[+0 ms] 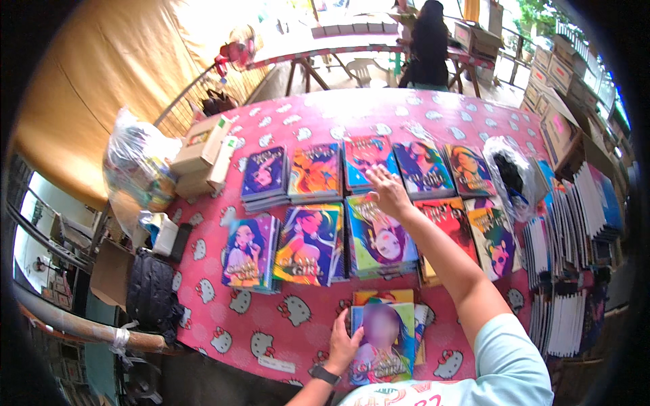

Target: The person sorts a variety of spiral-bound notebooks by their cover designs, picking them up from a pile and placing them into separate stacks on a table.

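My left hand (344, 342), with a dark band at the wrist, holds the left edge of a small pile of notebooks (389, 362) at the table's near edge. Its thumb rests on the top cover, and the pile's layers are slightly fanned out. Reaching forward, my right hand (389, 191) has its fingers stretched over the lower part of a red and blue notebook stack (367, 152) in the back row. Just below that hand lies a green-bordered notebook stack (386, 237). A blue and orange notebook stack (425, 166) sits to its right.
More notebook stacks (248, 250) stand in two rows on the pink patterned tablecloth (237, 338). At right are a plastic bag (511, 179) and tall notebook piles (569, 223). Cardboard boxes (203, 152) and a stuffed clear bag (139, 169) are at left. A person (430, 47) stands beyond.
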Demonstrator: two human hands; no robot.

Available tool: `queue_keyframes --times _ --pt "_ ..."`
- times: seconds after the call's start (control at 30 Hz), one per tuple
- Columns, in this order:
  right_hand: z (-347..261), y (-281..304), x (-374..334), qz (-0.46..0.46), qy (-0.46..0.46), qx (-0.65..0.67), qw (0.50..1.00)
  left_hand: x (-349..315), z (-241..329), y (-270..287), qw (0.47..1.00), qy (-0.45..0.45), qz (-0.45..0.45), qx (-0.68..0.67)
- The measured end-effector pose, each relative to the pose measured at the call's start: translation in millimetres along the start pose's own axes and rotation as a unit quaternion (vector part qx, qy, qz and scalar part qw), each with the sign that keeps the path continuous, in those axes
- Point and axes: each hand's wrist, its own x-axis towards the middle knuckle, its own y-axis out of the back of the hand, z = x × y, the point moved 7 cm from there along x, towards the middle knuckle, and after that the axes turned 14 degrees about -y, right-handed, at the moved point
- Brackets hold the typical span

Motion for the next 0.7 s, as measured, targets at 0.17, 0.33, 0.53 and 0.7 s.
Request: queue_keyframes --times 0.17,0.33,0.53,0.7 --pt "10 -72 47 -0.156 0.079 -0.193 0.965 2 -4 24 0.997 0.019 0.055 0.044" --pt "-17 73 27 0.117 0.179 0.089 0.973 84 15 85 0.903 -0.133 0.028 0.407" --pt "-102 150 -213 -0.189 0.232 0.050 0.953 110 -24 125 0.931 -0.237 -0.008 0.277" --pt "-65 110 -327 -0.259 0.008 0.124 0.958 74 115 121 0.883 -0.360 0.097 0.285"
